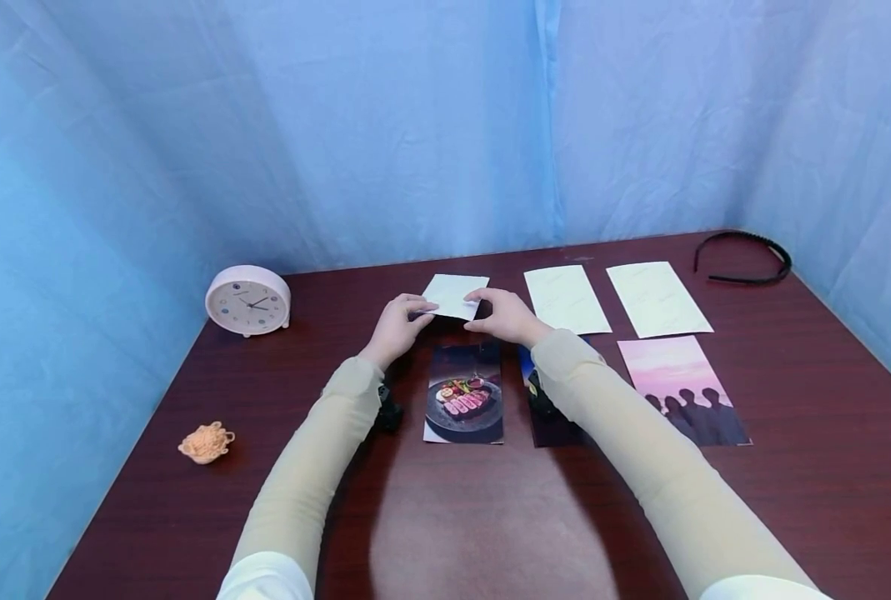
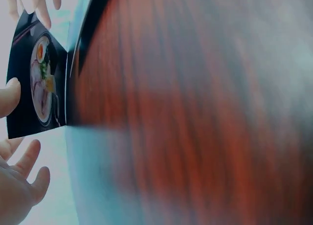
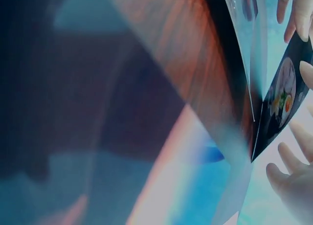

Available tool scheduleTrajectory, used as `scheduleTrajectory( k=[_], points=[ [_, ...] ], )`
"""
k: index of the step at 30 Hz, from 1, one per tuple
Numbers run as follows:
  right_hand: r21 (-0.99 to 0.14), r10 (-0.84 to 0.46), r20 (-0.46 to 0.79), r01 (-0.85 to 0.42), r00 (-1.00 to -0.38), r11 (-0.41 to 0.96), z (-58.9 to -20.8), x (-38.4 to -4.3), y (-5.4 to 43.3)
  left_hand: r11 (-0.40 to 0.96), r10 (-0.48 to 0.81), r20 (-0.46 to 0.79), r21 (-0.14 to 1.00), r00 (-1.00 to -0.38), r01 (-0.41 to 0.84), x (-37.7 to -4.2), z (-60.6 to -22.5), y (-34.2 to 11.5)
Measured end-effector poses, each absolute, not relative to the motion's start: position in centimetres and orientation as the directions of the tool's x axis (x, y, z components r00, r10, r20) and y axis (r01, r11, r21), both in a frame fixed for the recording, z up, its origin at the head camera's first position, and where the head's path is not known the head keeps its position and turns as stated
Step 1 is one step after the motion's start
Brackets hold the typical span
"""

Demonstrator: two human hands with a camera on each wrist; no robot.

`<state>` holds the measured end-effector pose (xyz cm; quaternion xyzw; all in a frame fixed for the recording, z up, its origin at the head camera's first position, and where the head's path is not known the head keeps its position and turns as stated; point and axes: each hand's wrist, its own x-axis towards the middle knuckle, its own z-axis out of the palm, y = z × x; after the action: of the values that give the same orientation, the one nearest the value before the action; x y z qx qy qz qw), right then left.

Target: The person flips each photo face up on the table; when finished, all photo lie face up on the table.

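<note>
Both hands hold a photo card (image 1: 454,290) above the far middle of the table, its white back facing up. Its underside shows a plate of food with an egg on black, seen in the left wrist view on the photo card (image 2: 22,83). My left hand (image 1: 398,327) pinches the near left corner between thumb and fingers. At the near right corner, my right hand (image 1: 507,317) grips the card with thumb and fingers. Closer to me lies a photo of sliced meat on a plate (image 1: 464,402).
Two white-backed cards (image 1: 568,298) lie at back right. Nearer are a pink-sky silhouette photo (image 1: 681,387) and a dark photo (image 1: 553,433), partly hidden by my right sleeve. A black headband (image 1: 786,260), an alarm clock (image 1: 248,304) and a small peach-coloured basket-like piece (image 1: 207,442) stand around. Blue curtains (image 1: 385,125) enclose the table.
</note>
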<state>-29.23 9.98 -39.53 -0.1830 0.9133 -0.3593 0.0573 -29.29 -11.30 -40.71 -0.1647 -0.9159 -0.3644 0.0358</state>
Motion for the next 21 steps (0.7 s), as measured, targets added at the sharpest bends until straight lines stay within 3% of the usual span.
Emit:
scheduleTrajectory(
  k=[8,21],
  points=[
    [-0.725,-0.322,0.136,-0.316,-0.937,0.613,-39.7,-29.4,10.0,0.624,0.249,0.198,0.716,-0.948,0.313,-28.8,-39.7,-11.5],
    [-0.758,-0.249,0.21,-0.319,-0.945,0.569,-39.6,-29.3,10.2,0.475,0.189,0.288,0.81,-0.939,0.344,-27.7,-37.8,-11.7]
  ],
)
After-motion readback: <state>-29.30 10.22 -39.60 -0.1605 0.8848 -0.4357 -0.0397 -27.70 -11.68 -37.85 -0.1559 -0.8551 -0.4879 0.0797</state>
